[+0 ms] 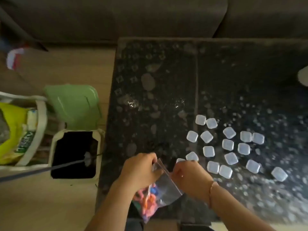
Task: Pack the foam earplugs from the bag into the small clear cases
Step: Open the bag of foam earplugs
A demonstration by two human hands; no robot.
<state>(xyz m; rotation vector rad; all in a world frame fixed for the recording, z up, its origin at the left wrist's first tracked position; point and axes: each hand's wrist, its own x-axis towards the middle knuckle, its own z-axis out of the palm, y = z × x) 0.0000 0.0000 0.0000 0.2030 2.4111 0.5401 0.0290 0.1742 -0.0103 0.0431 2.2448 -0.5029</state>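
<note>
Clear plastic zip bag [164, 185] is held up at the near edge of the dark table [150, 97], earplugs [148, 202] bunched at the bottom. Left hand [139, 170] and right hand [190, 177] each pinch one side of the top, probably to pull the seal apart. Small cases [228, 145] sit scattered just to the right, all closed, handy for filling.

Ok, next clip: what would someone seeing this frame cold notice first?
Probably the two hands at the bottom centre: the left hand and right hand pinch the top edge of a clear bag holding bright orange, pink and blue earplugs. Next, the scatter of small clear cases, lids closed, on the dark speckled table to the right of the hands.
</note>
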